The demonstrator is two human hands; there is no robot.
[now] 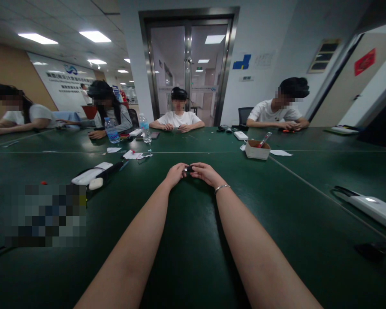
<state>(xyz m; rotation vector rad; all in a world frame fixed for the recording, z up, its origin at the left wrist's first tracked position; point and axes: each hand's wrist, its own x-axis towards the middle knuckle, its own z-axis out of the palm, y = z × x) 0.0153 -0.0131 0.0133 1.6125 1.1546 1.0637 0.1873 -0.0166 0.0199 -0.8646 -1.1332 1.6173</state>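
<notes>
Both my arms stretch forward over a dark green table (193, 240). My left hand (175, 174) and my right hand (204, 172) meet at the fingertips, far out in front of me. Between them they pinch a small dark object (189, 169), too small to name. Both hands have the fingers curled inward. A thin bracelet (221, 187) circles my right wrist.
A small cardboard box (257, 149) with a pen-like tool stands ahead on the right. White devices lie at the left (91, 174) and far right (375, 209). Two water bottles (144, 128) stand further back. Several other people sit along the far and left edges.
</notes>
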